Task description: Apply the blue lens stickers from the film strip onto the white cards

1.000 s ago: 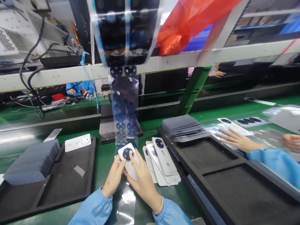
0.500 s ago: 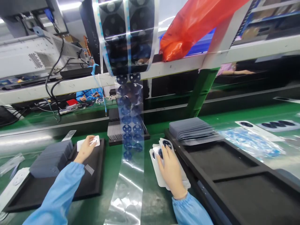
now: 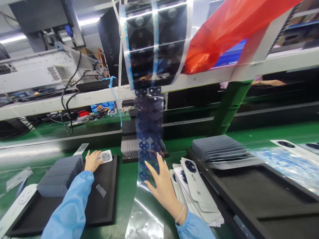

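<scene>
My left hand (image 3: 93,160) is at the back of the left black tray (image 3: 113,196), its fingers closed on a white panel (image 3: 106,156) with a round grey disc. Beside it stands a row of grey panels (image 3: 59,176). My right hand (image 3: 163,191) holds nothing, its fingers spread over the clear film strip (image 3: 144,212) with dark round stickers (image 3: 144,176). Right of that hand lies a fanned stack of white panels (image 3: 199,192) with dark camera rings.
A large film roll (image 3: 157,46) hangs overhead, near a red bag (image 3: 214,36). On the right, a divided black tray (image 3: 269,212) holds grey sheets (image 3: 224,149) at its back. Another person's hand (image 3: 274,82) shows beyond the rail.
My right hand has left the white panel stack and moved left to the film strip, fingers now spread. The panel in my left hand shows more of its disc. The view has shifted.
</scene>
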{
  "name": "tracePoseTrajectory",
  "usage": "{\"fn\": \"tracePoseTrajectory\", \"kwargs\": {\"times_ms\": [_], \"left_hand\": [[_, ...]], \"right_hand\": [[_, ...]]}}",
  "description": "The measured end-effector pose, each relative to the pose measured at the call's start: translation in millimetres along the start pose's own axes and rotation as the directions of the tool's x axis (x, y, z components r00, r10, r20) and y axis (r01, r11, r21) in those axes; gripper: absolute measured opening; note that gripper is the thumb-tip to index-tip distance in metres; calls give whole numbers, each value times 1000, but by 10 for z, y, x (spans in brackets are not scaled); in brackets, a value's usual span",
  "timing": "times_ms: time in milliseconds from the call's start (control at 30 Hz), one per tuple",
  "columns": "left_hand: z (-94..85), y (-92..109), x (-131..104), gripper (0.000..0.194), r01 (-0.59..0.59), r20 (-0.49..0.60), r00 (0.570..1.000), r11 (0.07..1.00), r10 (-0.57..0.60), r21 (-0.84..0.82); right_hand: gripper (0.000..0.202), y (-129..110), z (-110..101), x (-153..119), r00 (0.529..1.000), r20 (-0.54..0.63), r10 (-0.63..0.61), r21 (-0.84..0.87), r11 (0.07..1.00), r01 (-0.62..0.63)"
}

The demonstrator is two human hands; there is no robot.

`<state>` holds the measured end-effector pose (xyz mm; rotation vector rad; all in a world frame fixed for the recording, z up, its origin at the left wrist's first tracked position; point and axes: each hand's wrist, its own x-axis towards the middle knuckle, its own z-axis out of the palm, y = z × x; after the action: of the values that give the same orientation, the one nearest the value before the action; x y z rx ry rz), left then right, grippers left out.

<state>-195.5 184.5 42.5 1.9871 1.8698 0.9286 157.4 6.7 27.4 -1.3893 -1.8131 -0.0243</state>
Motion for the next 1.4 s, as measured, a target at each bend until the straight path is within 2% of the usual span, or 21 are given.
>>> {"fn": "tracePoseTrajectory", "kwargs": {"times_ms": [100, 200, 267, 300, 367, 400, 500, 567, 633, 667, 767, 867, 1000, 1133, 1200, 1300, 1333, 1400], "left_hand": [[-117, 85, -95, 31, -2, -47, 999, 994, -3, -111], [-159, 255, -301, 44, 26, -129, 990, 971, -57, -236], [-99, 445, -496, 54, 41, -120, 988, 923, -94, -382], [-40, 566, -603, 57, 57, -71, 992, 871, -105, -488], [128, 847, -808, 50, 172, 136, 985, 605, -105, -777], [227, 994, -896, 46, 239, 233, 970, 480, -74, -844], [531, 1386, -1061, 44, 353, 378, 926, 351, 2, -867], [698, 1558, -1103, 46, 461, 494, 869, 312, 32, -831], [815, 1652, -1131, 43, 539, 580, 813, 313, 49, -782], [852, 1678, -1149, 40, 555, 600, 798, 324, 53, -766], [878, 1718, -1231, 37, 560, 613, 788, 348, 56, -752], [812, 1761, -1324, 36, 571, 618, 785, 344, 36, -745], [717, 1820, -1389, 36, 603, 631, 775, 259, 33, -754], [718, 1799, -1405, 33, 616, 629, 777, 187, 17, -765], [746, 1759, -1407, 32, 612, 618, 786, 147, -6, -777], [788, 1680, -1395, 34, 574, 567, 819, 134, -90, -808], [797, 1649, -1386, 35, 544, 529, 838, 148, -129, -826], [796, 1585, -1366, 35, 452, 413, 885, 184, -216, -873]], "right_hand": [[62, 40, 97, -35, 994, -109, -22, -29, 999, 19], [57, 105, 145, -77, 983, -166, -79, -64, 996, 70], [56, 120, 161, -96, 980, -154, -123, -91, 990, 110], [55, 118, 169, -105, 980, -137, -141, -104, 986, 128], [55, 104, 183, -123, 981, -92, -172, -124, 979, 160], [55, 99, 190, -133, 980, -69, -185, -131, 976, 175], [56, 110, 208, -160, 977, -35, -210, -145, 968, 203], [56, 136, 211, -166, 975, -35, -219, -148, 966, 212], [57, 160, 205, -158, 972, -33, -233, -139, 964, 226], [57, 166, 199, -151, 970, -28, -243, -129, 963, 238], [57, 161, 173, -127, 963, -38, -266, -90, 961, 262], [51, 144, 149, -123, 940, -130, -314, -73, 949, 307], [40, 144, 123, -147, 869, -259, -422, -71, 905, 419], [35, 139, 97, -177, 827, -315, -466, -45, 877, 478], [34, 105, 74, -186, 829, -283, -483, -7, 865, 502], [29, 2, 15, -184, 883, -113, -456, 165, 868, 469], [26, -34, -9, -178, 909, -31, -416, 270, 872, 408], [16, -86, -59, -156, 952, 120, -281, 511, 840, 184]]}}
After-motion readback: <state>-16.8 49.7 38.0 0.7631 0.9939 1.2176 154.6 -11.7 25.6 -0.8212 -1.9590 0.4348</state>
